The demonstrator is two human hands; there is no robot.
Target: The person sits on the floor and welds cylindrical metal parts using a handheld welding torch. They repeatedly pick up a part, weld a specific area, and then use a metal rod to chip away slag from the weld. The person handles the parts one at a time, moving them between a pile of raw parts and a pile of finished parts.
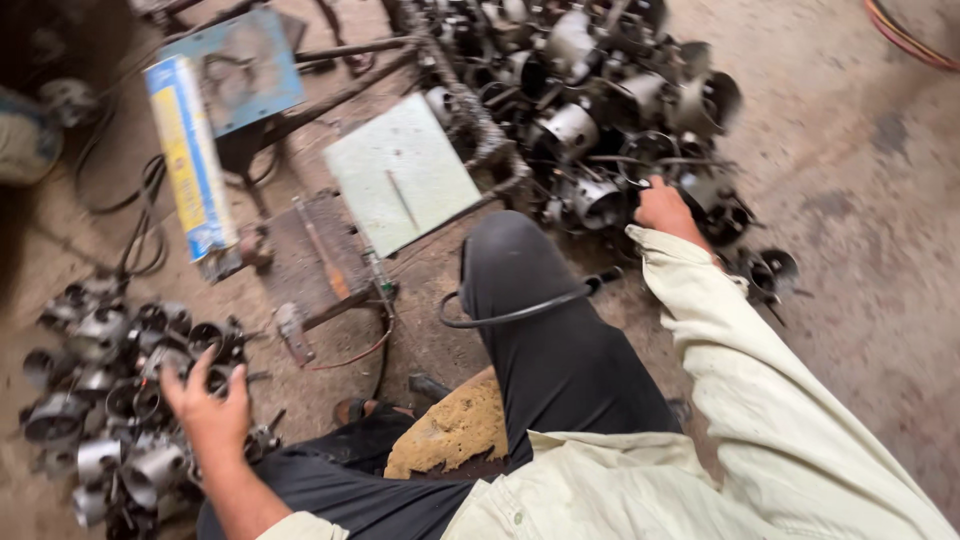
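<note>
Two heaps of grey metal cylinder parts on the dirt floor: the big far pile (600, 110) ahead-right, the near pile (120, 400) low on the left. I see each hand at its own heap, arms spread wide. Right hand (662, 208) rests on the far pile's near edge, fingers curled over a part; blur hides whether it grips. Left hand (208, 405) lies on the near pile, fingers spread, touching the parts, clasping nothing I can make out.
</note>
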